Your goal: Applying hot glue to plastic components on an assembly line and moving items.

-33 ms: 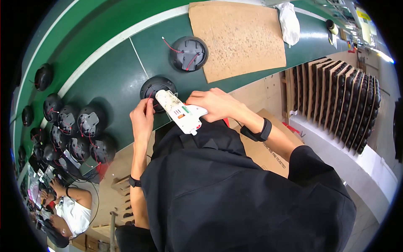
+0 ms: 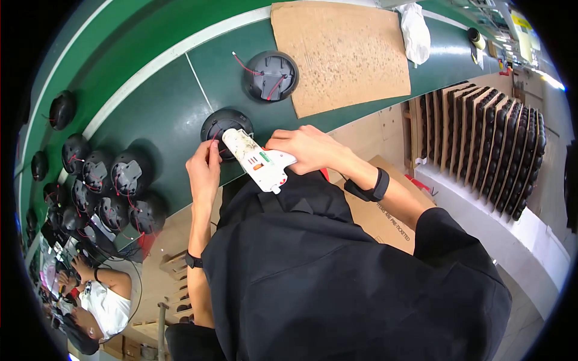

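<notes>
A black round housing (image 2: 212, 123) rests on the green bench in front of me, partly hidden by my hands and the tool. My right hand (image 2: 303, 148) grips the handle of a white hot-glue gun (image 2: 261, 165). Its stained front end reaches over the housing, so its tip is hard to see. At the housing's near left edge my left hand (image 2: 205, 167) is closed, thumb and finger pinching a thin red wire (image 2: 215, 135). Farther back lies a second round housing (image 2: 271, 76), its ribbed inside up and red wires showing.
Several similar housings (image 2: 129, 172) crowd the bench at left. A speckled cardboard sheet (image 2: 349, 57) and a white bag (image 2: 414, 35) lie at the back. A co-worker (image 2: 108, 301) sits lower left. Upright racks of black parts (image 2: 481, 144) stand at right.
The glue gun has rolled and shifted very slightly in my right hand. My left hand stays at the wire.
</notes>
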Demonstrator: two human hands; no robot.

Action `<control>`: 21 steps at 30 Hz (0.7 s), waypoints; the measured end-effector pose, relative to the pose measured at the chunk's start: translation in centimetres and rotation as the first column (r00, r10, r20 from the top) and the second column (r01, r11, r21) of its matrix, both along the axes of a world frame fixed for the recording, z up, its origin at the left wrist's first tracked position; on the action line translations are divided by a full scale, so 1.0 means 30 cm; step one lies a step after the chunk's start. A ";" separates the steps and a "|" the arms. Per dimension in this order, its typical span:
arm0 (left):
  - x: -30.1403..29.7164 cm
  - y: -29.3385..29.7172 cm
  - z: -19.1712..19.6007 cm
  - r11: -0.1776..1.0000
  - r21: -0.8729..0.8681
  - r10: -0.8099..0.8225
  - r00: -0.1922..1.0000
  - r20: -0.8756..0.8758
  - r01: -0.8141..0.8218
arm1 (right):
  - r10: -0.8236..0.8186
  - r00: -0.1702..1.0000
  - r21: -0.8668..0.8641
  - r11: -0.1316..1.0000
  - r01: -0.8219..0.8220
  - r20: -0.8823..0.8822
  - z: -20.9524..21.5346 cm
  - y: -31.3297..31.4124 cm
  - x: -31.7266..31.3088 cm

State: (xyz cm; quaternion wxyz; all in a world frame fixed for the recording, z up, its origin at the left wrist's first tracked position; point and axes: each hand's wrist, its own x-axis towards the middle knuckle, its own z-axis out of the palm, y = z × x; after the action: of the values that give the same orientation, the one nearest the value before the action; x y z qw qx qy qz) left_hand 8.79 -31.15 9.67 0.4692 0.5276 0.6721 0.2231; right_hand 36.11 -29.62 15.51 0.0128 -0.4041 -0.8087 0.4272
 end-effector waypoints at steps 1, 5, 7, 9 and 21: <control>0.000 -0.006 -0.002 0.999 -0.021 0.038 0.999 0.006 -0.038 | 0.010 1.000 0.012 1.000 -0.010 0.022 0.000 0.001 -0.008; -0.007 -0.025 -0.014 0.999 -0.001 0.041 0.998 -0.048 -0.041 | 0.030 0.996 0.027 0.999 -0.033 0.083 -0.008 0.001 -0.023; -0.012 -0.028 -0.010 1.000 0.013 0.020 0.996 -0.091 -0.019 | 0.033 0.996 0.029 0.999 -0.036 0.081 -0.015 0.003 -0.032; -0.018 -0.035 -0.021 0.999 0.025 0.030 0.996 -0.084 -0.028 | 0.037 0.996 0.033 0.999 -0.040 0.085 -0.013 0.005 -0.040; -0.024 -0.062 -0.031 0.988 0.152 -0.027 0.998 -0.060 0.036 | 0.007 0.995 -0.048 0.999 -0.002 0.100 0.011 0.018 -0.026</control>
State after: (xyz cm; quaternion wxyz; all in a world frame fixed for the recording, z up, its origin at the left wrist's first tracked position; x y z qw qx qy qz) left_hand 8.06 -33.01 8.73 0.4110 0.5789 0.6579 0.2513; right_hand 35.32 -29.07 15.83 -0.0384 -0.4235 -0.7989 0.4253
